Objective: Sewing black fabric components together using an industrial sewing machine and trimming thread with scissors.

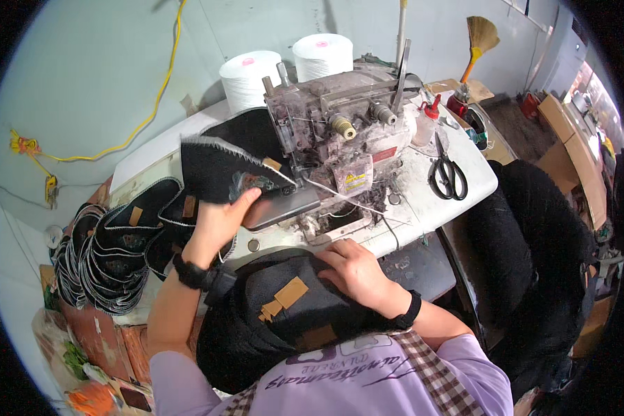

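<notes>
My left hand grips a black fabric piece by its lower edge, thumb on top and the other fingers hidden underneath. White stitching runs along the piece's upper edge, which reaches to the needle area of a lint-covered sewing machine. A stack of black fabric pieces with tan tape patches lies against my body. At the stack's upper right edge, my right hand has its fingers bent and closed on the fabric. To the left, a chain of stitched black pieces hangs in folds off the table.
Black scissors and a red-capped bottle lie right of the machine on the white table. Two white thread cones stand behind it. Large black fabric rolls are at the right. A yellow cord hangs on the wall.
</notes>
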A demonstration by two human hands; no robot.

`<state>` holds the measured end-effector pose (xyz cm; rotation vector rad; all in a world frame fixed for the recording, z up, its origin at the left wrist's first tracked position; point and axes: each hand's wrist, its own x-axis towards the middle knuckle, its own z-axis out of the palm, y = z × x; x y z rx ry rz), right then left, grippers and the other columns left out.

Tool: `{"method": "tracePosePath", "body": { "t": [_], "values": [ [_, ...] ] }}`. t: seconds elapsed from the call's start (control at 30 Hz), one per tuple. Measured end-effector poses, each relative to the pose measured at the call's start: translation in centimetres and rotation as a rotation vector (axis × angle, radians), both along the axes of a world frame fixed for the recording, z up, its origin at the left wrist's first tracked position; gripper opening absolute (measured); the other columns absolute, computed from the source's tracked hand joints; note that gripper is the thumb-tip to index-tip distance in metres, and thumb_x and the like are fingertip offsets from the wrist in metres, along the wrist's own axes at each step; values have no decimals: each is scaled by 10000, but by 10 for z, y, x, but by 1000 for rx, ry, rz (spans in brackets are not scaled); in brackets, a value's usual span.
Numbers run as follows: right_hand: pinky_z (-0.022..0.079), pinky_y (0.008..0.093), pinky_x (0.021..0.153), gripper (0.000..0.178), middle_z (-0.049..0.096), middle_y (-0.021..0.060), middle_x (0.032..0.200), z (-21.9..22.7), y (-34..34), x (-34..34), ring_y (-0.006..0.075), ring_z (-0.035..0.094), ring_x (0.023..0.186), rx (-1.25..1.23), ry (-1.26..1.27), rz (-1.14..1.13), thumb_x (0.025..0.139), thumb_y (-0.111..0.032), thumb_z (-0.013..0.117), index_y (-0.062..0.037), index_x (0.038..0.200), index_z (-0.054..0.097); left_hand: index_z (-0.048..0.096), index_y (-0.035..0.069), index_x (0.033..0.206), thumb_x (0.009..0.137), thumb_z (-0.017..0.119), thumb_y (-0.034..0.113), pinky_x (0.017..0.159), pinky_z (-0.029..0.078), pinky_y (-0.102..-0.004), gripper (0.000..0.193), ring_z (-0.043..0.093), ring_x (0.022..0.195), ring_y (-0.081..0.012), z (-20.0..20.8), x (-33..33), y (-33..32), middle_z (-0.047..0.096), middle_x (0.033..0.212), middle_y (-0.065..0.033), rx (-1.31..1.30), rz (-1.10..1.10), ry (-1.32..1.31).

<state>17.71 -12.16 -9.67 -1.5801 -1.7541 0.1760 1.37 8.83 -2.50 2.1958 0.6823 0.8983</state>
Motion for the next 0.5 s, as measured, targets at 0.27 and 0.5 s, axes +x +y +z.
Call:
{"method": "tracePosePath", "body": {
  "t": [0.27,0.5],
  "values": [
    [500,354,701,140,626,113,845,-6,5,28,298,615,792,18,200,78,763,-55,693,-30,881,621,639,-39,605,796,675,373,535,465,-374,456,604,493,-265,-32,-64,75,580,522,-164,17,470,401],
    [374,190,572,93,556,-36,759,31,33,62,13,455,672,143,999,-70,885,-63,626,-41,943,556,671,-10,709,751,712,223,589,500,-361,240,632,577,-281,8,-74,-6,611,603,-180,223,252,710]
  ]
}}
